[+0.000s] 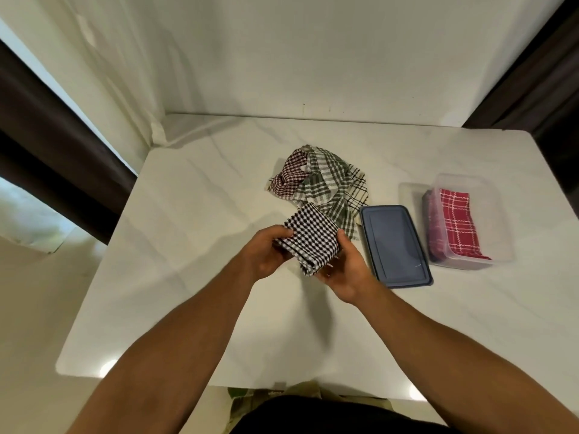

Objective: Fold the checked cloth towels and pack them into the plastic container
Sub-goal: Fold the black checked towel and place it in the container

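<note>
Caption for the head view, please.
Left hand and right hand hold a folded black checked towel over the table, near unfolded towels, blue lid and part-filled container.

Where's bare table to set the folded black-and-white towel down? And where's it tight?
Free on the table: the left part, from its left edge to the left hand and towel pile; the near strip from the right hand to the front edge; the back strip between pile and wall. Crowded: right-centre, where pile, blue lid and plastic container sit close together.

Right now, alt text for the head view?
Left hand and right hand hold a folded black-and-white checked towel over a white table. Unfolded checked towels lie heaped behind; at right, a blue lid sits beside a clear container holding red towels.
</note>
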